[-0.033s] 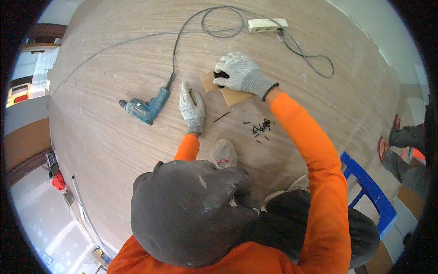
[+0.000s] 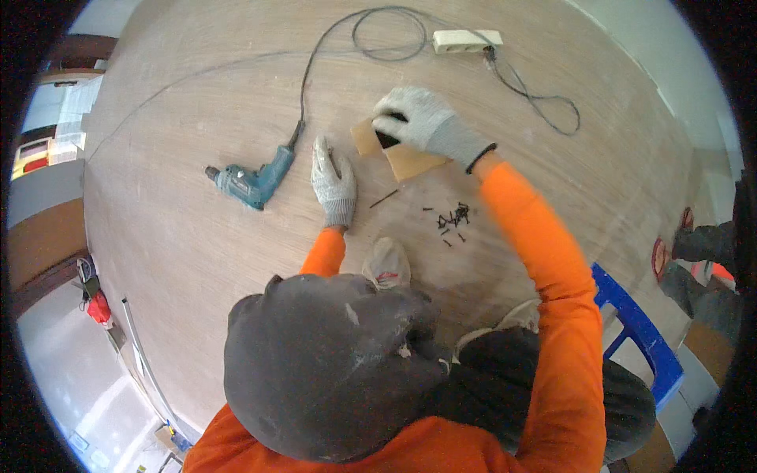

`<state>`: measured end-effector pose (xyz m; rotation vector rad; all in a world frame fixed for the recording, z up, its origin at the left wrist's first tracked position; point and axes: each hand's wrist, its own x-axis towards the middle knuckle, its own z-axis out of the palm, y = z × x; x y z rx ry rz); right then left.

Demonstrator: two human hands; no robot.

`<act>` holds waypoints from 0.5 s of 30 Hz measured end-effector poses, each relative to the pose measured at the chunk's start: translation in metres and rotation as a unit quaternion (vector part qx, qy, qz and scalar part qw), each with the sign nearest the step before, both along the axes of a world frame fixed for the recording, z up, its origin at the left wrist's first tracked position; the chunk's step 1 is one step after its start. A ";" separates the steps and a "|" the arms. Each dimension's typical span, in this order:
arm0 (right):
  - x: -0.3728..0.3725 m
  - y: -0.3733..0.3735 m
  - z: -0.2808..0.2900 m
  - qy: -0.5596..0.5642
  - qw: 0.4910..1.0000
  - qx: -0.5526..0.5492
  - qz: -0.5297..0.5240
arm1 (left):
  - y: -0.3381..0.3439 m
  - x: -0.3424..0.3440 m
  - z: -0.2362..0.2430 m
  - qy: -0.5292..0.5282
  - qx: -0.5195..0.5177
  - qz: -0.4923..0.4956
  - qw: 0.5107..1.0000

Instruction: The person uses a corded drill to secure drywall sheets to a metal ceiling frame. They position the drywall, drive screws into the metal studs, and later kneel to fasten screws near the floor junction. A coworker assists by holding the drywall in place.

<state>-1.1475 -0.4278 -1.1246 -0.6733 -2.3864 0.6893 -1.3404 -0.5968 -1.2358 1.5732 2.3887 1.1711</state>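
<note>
While the left hand, in a pale work glove, is held flat with its fingers straight and close together and the thumb spread apart from them, it grips nothing; whether it touches the wood-patterned floor cannot be told. The right hand, gloved alike, is over a folded or torn brown cardboard piece, thumb and fingers curled at its far side with a dark gap between them; I cannot tell whether they are clamped on the cardboard or on something dark within it. That cardboard lies ahead of the person, to the right of the left hand and near it. Between the cardboard and the person, a thin dark rod lies slantwise on the floor, and to its right is a loose cluster of small black screws, with a few strays just beside it. A teal power drill lies on its side to the left of the left hand, chuck pointing left. From its handle a dark cord runs away and loops near a cream power strip. At the right stands a blue plastic seat, with another person's legs beyond.
</note>
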 end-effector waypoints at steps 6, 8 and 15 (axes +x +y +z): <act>0.073 -0.036 0.051 -0.023 0.977 -0.157 -0.144 | -0.006 -0.001 -0.004 -0.017 0.011 -0.002 1.000; 0.106 -0.076 0.046 -0.049 0.964 -0.195 -0.171 | -0.009 0.003 -0.001 -0.030 0.009 -0.004 0.999; 0.150 -0.200 -0.066 -0.158 0.957 -0.116 -0.214 | -0.007 0.004 0.000 -0.055 -0.005 -0.002 0.998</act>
